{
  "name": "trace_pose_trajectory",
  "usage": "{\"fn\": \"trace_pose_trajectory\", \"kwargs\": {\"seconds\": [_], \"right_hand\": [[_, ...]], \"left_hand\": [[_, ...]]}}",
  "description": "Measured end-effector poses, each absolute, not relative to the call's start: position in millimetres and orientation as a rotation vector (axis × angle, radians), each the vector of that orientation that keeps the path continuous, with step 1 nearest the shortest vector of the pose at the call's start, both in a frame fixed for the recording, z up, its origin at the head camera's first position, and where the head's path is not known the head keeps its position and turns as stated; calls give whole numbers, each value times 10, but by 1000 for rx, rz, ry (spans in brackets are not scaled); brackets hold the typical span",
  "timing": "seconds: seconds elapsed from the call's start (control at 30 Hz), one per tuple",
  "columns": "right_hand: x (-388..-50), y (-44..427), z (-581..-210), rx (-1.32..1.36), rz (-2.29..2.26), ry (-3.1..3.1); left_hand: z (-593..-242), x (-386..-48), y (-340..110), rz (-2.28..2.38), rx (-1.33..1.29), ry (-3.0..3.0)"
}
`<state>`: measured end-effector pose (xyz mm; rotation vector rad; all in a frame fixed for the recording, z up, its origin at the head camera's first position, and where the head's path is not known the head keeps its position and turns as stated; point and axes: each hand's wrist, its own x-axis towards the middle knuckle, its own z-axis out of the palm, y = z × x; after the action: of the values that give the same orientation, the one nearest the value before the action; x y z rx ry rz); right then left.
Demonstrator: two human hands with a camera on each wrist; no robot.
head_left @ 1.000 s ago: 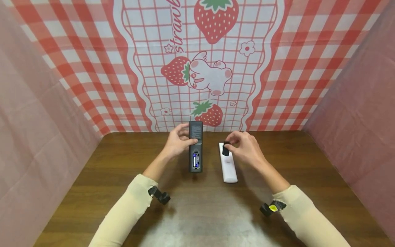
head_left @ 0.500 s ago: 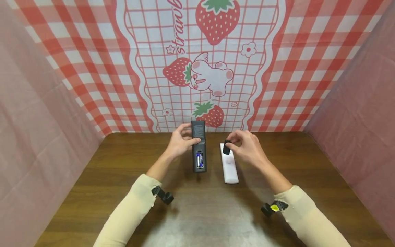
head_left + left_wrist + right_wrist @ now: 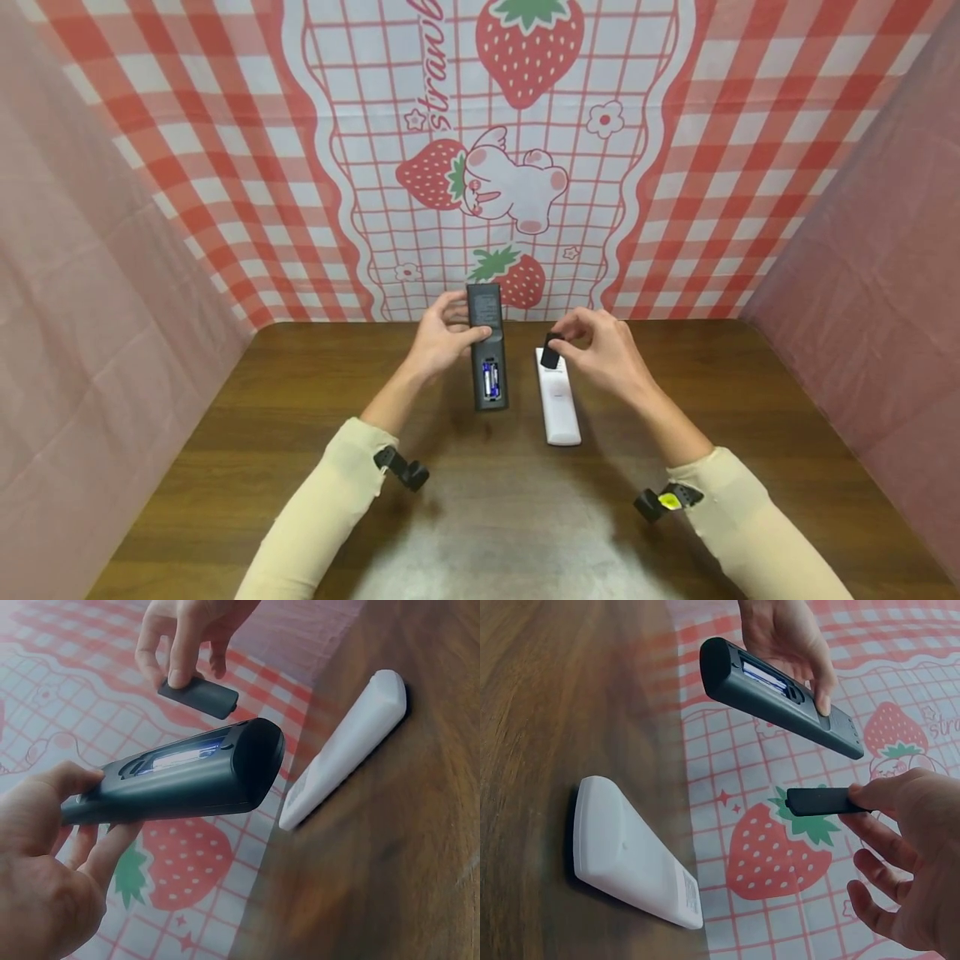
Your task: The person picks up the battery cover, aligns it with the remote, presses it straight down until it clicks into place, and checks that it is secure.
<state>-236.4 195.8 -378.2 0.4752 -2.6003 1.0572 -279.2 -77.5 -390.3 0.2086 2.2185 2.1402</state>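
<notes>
My left hand (image 3: pixel 442 340) grips a dark remote control (image 3: pixel 487 310) above the table, its back turned toward me. Two blue-and-white batteries (image 3: pixel 491 380) lie in its uncovered compartment. Between thumb and fingertips, my right hand (image 3: pixel 609 354) pinches a small black battery cover (image 3: pixel 551 352). In the left wrist view the cover (image 3: pixel 201 697) is apart from the dark remote (image 3: pixel 187 780), with a gap between them. A white remote control (image 3: pixel 558 408) lies face down on the table below the right hand; the cover hides part of its far end in the head view.
The brown wooden table (image 3: pixel 480 533) ends at a hanging strawberry-print checked cloth (image 3: pixel 480 208). Pink cloth walls (image 3: pixel 870 250) stand at both sides. Each wrist wears a black strapped camera (image 3: pixel 402 468).
The left hand and the dark remote have shifted right and slightly up. The right hand with the cover has risen a little. The white remote lies where it was on the table.
</notes>
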Motion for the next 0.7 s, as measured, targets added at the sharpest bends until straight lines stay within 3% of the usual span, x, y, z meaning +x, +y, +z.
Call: {"fn": "trace_pose_trajectory", "kwargs": {"seconds": [0.7], "right_hand": [[-2340, 1928, -3805, 497, 1157, -2570]], "left_hand": [[-3966, -2810, -739, 2193, 165, 2137]]}}
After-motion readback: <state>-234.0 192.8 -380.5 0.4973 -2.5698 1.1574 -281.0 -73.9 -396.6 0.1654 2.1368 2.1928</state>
